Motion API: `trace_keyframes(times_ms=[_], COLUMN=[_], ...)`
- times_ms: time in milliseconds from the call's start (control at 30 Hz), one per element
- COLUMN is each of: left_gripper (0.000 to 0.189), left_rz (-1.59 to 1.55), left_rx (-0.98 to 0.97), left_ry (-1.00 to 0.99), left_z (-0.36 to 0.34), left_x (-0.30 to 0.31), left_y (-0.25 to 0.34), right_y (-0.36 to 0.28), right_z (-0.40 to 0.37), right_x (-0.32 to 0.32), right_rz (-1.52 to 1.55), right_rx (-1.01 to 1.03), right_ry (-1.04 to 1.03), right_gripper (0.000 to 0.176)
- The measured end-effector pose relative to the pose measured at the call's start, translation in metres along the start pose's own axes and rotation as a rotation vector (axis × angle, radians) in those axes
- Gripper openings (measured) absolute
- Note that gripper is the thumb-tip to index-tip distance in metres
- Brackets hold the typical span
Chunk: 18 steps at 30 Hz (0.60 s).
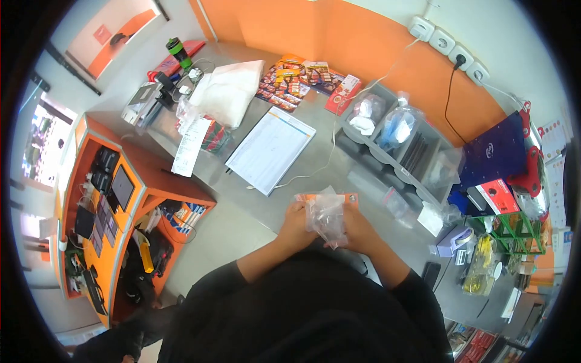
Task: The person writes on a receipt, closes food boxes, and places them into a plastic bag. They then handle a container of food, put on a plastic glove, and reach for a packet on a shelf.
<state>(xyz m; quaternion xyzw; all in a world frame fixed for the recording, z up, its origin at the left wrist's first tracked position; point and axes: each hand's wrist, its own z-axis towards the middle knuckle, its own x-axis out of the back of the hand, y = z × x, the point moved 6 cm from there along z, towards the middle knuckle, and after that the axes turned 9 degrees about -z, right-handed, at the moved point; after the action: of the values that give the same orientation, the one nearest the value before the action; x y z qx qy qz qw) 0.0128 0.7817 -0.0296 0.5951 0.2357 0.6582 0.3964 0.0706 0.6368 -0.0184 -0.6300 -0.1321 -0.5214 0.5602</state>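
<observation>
In front of my body, a crumpled clear plastic bag [327,216] is held between my two hands. My left hand [295,226] grips its left side with fingers closed. On the other side, my right hand [359,228] is closed round the right edge, thumb toward the plastic. An orange-edged flat piece [350,198] shows behind the top of the bag; what it is I cannot make out. Just beyond the hands lies an open notebook [272,148] with written pages, and a thin white cable [311,175] runs beside it.
A grey compartment tray [417,175] with plastic bags stands to the right. Flyers [284,81], a white bag [227,91] and a paper receipt [192,145] lie farther back. A tape dispenser [454,241] and a phone [430,274] are at the right. Orange shelving [163,163] stands left.
</observation>
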Motion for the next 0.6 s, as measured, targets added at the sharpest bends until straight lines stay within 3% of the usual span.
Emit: trace_keyframes(times_ms=[33, 67, 100, 167, 200, 267, 300, 333, 367, 400, 467, 500, 567, 600], left_gripper=[0.063, 0.061, 0.059, 0.061, 0.062, 0.066, 0.069, 0.069, 0.073, 0.076, 0.077, 0.079, 0.076, 0.074], left_rz=[-0.003, -0.233, -0.46, -0.64, -0.817, -0.816, -0.821, -0.819, -0.479, -0.139, -0.083, -0.024, 0.058, 0.139], left_rx=[-0.007, 0.116, 0.24, 0.322, 0.415, 0.368, 0.332, 0.33, 0.134, -0.067, -0.071, -0.071, -0.104, -0.129], left_ry=[-0.013, 0.044, 0.101, 0.128, 0.163, 0.061, -0.03, -0.047, -0.014, 0.021, -0.087, -0.184, -0.173, -0.143], left_z=[-0.001, -0.002, -0.005, -0.007, -0.006, 0.003, 0.007, 0.012, 0.021, 0.026, 0.019, 0.015, 0.016, 0.017], left_x=[-0.012, -0.024, -0.033, -0.04, -0.042, -0.008, 0.005, 0.013, 0.028, 0.036, 0.006, -0.011, -0.023, -0.027], left_y=[-0.002, -0.015, -0.025, -0.028, -0.033, 0.005, 0.02, 0.017, 0.022, 0.032, 0.004, -0.01, -0.011, -0.011], right_y=[0.005, 0.008, 0.006, 0.008, 0.02, 0.055, 0.048, 0.022, 0.0, -0.003, -0.007, -0.011, -0.019, -0.012], right_z=[0.002, 0.002, 0.004, 0.004, 0.002, -0.005, -0.003, 0.004, 0.011, 0.016, 0.023, 0.023, 0.016, 0.017], right_x=[-0.019, -0.037, -0.048, -0.048, -0.061, -0.106, -0.091, -0.052, -0.027, -0.017, -0.028, -0.031, -0.03, -0.037], right_rz=[0.053, 0.105, 0.102, 0.138, 0.133, 1.167, 1.169, 0.702, 0.237, 0.237, -0.055, -0.054, 0.994, 0.993], right_rx=[-0.035, -0.07, -0.082, -0.193, -0.198, -0.431, -0.434, -0.324, -0.215, -0.224, -0.249, -0.26, -0.321, -0.328], right_ry=[-0.064, -0.127, -0.118, 0.205, 0.218, 0.203, 0.221, 0.16, 0.091, 0.104, -0.253, -0.24, 0.142, 0.157], right_gripper=[0.067, 0.056, 0.056, 0.039, 0.039, 0.031, 0.031, 0.03, 0.03, 0.03, 0.037, 0.037, 0.038, 0.038])
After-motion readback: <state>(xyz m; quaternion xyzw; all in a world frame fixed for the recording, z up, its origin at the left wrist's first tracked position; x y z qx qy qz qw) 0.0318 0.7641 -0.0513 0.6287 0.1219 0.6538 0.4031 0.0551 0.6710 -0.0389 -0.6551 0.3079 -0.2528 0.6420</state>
